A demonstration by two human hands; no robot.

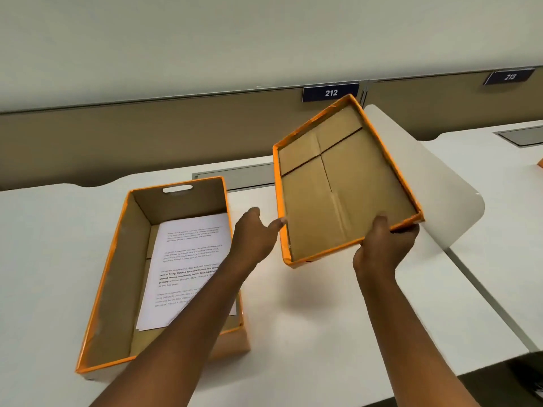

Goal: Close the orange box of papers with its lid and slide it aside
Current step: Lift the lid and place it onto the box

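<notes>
The orange box (117, 259) stands open on the white desk at the left, with printed papers (191, 254) lying flat inside. To its right the orange lid (338, 177) hangs in the air, tilted, its brown inside facing me. My right hand (382, 248) grips the lid's near right corner, thumb inside the rim. Over the box's right wall, my left hand (255, 236) reaches across with fingers apart, its fingertips touching the lid's left rim.
The white desk (323, 318) runs left to right, with a grey cable hatch (235, 177) behind the box. A white rounded divider panel (435, 177) stands right of the lid. A brown partition carries signs 212 (331, 92) and 213 (509, 76).
</notes>
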